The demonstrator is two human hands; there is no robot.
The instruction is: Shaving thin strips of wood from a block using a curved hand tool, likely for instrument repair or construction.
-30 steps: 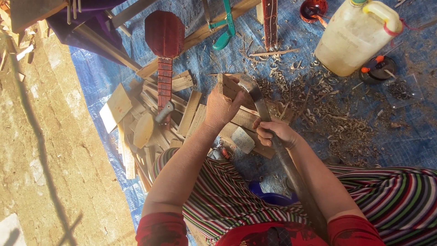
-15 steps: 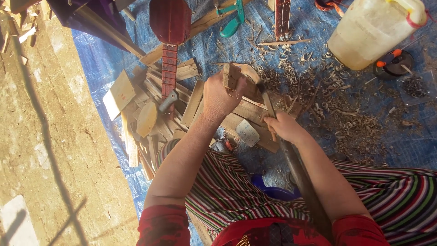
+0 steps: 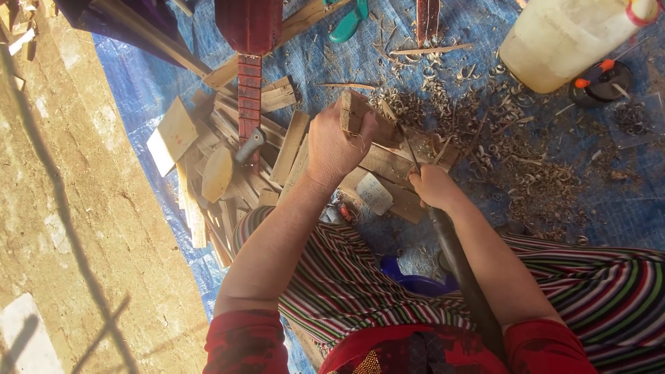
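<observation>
My left hand (image 3: 336, 145) grips a small block of wood (image 3: 355, 111) and holds it upright on a flat plank (image 3: 384, 166). My right hand (image 3: 433, 187) is closed around the long dark handle (image 3: 460, 270) of a bladed cutting tool; its thin blade (image 3: 409, 147) rests against the right side of the block. Both forearms reach forward over my lap, which is covered in striped cloth (image 3: 346, 270).
A blue tarp (image 3: 152, 90) carries wood shavings (image 3: 519, 166), a pile of offcut planks (image 3: 222, 173), a red stringed-instrument body with neck (image 3: 249, 41), a white plastic jug (image 3: 568, 38), a green-handled tool (image 3: 350, 21) and a small round black-and-orange object (image 3: 599, 82). Bare sandy ground (image 3: 76, 228) lies left.
The view has shifted so everything sits lower in frame. The blade has come down along the block's right side. My left hand keeps its hold on the block.
</observation>
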